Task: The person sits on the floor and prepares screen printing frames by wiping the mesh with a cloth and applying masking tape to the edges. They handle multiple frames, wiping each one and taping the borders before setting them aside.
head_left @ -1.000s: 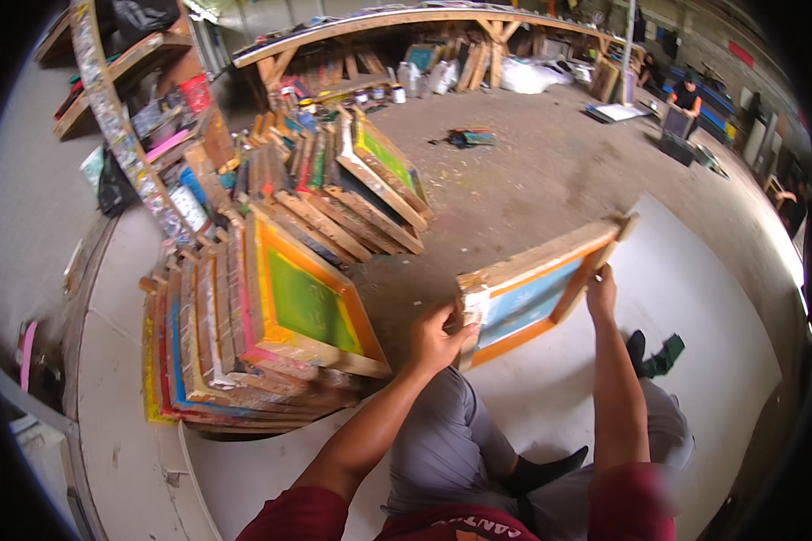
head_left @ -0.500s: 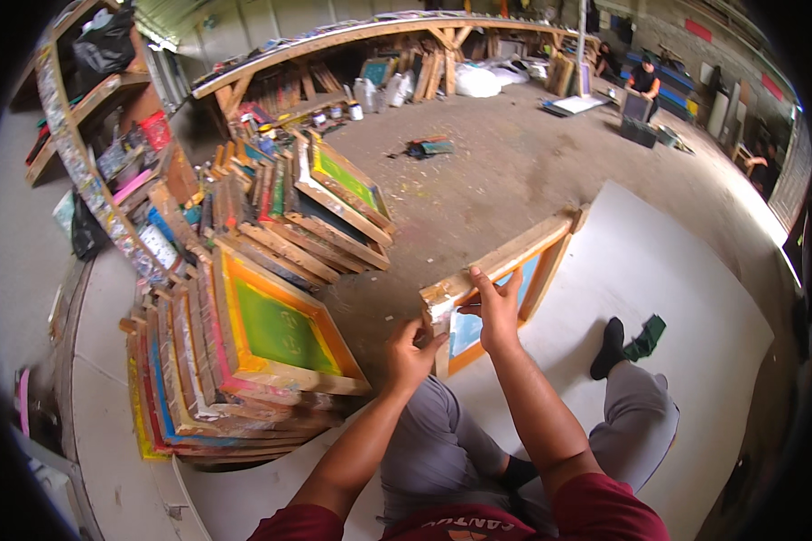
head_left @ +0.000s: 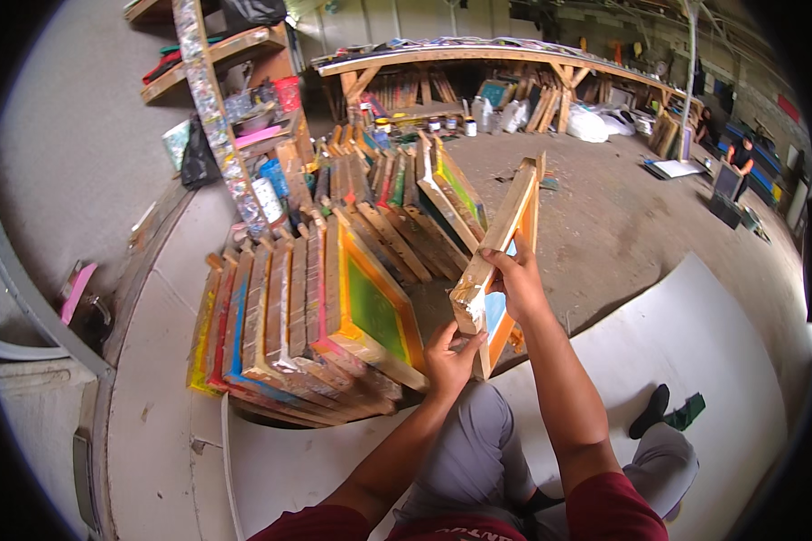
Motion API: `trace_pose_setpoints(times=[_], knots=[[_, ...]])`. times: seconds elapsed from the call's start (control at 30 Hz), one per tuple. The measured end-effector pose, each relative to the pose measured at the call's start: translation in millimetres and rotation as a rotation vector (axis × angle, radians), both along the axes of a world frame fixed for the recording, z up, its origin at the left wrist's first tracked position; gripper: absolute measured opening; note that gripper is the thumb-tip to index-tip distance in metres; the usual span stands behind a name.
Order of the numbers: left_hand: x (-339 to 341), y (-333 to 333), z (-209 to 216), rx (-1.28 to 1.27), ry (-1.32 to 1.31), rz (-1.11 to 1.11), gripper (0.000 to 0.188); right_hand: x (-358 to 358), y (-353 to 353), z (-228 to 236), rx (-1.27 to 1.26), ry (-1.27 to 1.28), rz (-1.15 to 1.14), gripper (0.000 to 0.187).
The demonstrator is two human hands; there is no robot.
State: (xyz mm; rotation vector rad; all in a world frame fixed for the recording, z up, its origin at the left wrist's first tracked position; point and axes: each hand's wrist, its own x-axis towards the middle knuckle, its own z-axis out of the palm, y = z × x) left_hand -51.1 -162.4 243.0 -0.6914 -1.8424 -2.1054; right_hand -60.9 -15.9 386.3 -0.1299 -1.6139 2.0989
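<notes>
A wooden screen-printing frame [head_left: 512,206] with a pale blue mesh stands tilted above my knees, seen nearly edge-on. With my right hand [head_left: 520,284] I grip its near side bar, thumb on the outer edge. My left hand [head_left: 451,359] holds its lower corner between thumb and fingers. Just left of my left hand is a row of similar frames leaning together; the closest, a green-mesh frame [head_left: 374,302], has yellow and orange borders. Behind the row, another green-mesh frame [head_left: 457,185] leans among more wooden frames.
A white sheet [head_left: 677,361] lies under my legs, with a dark green cloth [head_left: 686,413] beside my foot. A paint-splattered shelf post [head_left: 215,126] rises at the left. Along the back runs a long wooden workbench [head_left: 478,52]. A person [head_left: 742,158] works at far right.
The held frame has swung left toward the leaning row and turned more edge-on, both hands still on it. The view has turned left, so the surroundings sit farther right.
</notes>
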Motion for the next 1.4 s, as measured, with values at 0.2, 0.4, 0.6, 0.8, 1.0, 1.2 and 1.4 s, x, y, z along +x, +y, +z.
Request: trace_pose_setpoints(times=[0.2,0.4,0.6,0.8,1.0,1.2,1.4], knots=[[-10,-37,-11,0.131,-0.043,0.122,0.04,-36,-41,-1,0.0,-0.051,0.246,0.087],[-8,-59,-38,0.279,-0.111,0.232,0.037,-68,-92,-28,0.132,-0.163,0.349,0.087],[-17,-86,-70,0.157,-0.096,0.376,0.04,-94,-125,-52,0.158,-0.229,0.429,0.107],[-15,-90,-66,0.133,-0.201,0.432,0.041,-110,-135,-73,0.189,-0.307,0.458,0.103],[-18,-96,-76,-0.013,-0.192,0.501,0.042,-118,-137,-81,0.206,-0.306,0.541,0.101],[-16,-93,-73,-0.016,-0.182,0.523,0.042,-122,-136,-78,0.211,-0.284,0.553,0.102],[-2,-94,-71,0.002,-0.245,0.42,0.049,-124,-138,-79,0.211,-0.294,0.538,0.1]])
